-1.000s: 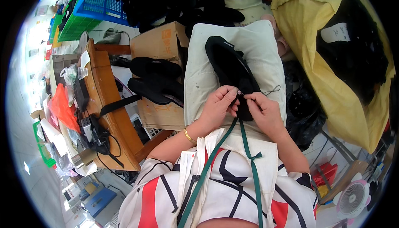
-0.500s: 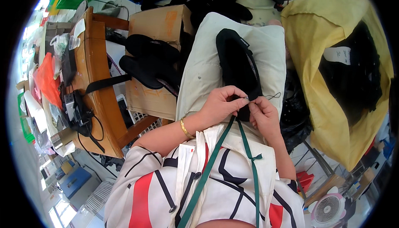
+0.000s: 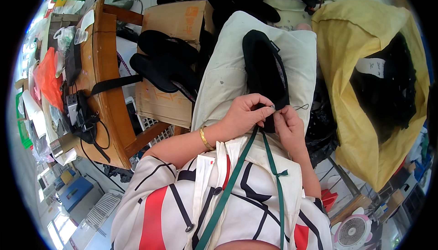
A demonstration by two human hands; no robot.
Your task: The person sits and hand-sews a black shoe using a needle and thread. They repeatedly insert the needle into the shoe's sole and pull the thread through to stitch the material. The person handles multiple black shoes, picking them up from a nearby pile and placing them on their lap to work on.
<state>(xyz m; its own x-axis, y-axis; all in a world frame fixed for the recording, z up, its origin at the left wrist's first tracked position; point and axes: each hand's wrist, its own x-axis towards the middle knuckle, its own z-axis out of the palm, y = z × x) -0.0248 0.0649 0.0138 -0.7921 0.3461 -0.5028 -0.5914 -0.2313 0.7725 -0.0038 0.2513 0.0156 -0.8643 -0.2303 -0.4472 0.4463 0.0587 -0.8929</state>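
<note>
1. Left hand: fingers curled shut, pinching the near end of the black shoe upper; a gold bangle sits on the wrist.
2. Right hand: fingers closed tight just beside the left fingertips, gripping what looks like a small needle; a thin dark thread loops out to its right.
3. Black shoe upper: lies on a white cushion in front of the person. Long axis runs straight away from the body; the near end sits at both sets of fingers, the far end well beyond. Both hands meet at the near end, about equally close.
4. Green straps: hang down the chest beneath the hands.
5. Left: cardboard box carrying black soles; wooden tabletop beyond.
6. Right: yellow sack holding dark material.
</note>
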